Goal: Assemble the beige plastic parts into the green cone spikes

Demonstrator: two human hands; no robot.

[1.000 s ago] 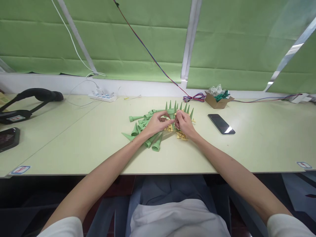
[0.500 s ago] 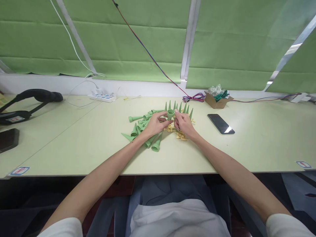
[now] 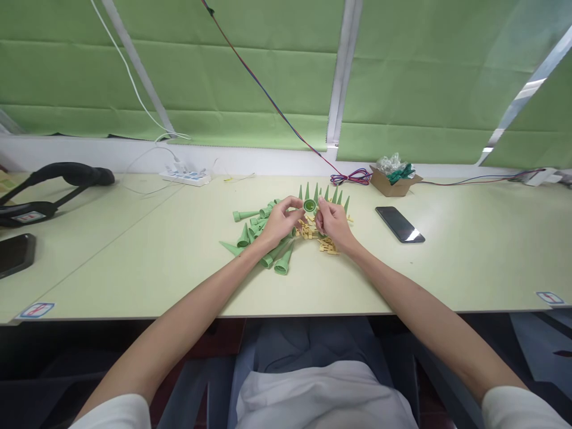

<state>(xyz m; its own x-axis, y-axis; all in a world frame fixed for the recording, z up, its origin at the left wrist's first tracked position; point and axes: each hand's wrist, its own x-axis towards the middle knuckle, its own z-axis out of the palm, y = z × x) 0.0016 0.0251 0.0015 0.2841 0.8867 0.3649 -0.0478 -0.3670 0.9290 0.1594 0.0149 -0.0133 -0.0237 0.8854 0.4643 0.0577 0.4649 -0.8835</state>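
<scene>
Between my hands is a green cone [image 3: 309, 205], its round open end facing me. My right hand [image 3: 331, 222] is closed on its right side. My left hand [image 3: 283, 221] is at its left with the fingers curved and parted; whether a fingertip touches the rim is hard to tell. Several green cones [image 3: 282, 266] lie in a loose pile under and around my left hand. Small yellow pieces [image 3: 328, 245] are heaped below and beside my right hand. Behind my hands, several green cones [image 3: 335, 195] stand with their points up.
A black phone [image 3: 400, 224] lies right of my hands, with a cardboard box [image 3: 395, 183] of plastic wrap behind it. At the back are a power strip [image 3: 185, 176] and a coiled cable [image 3: 353, 177]. A black strap-like object [image 3: 53, 185] and another phone [image 3: 16, 255] lie far left.
My left fingers have loosened and spread at the cone's left side. The cone has turned slightly, so its opening faces me more. My right hand has hardly moved.
</scene>
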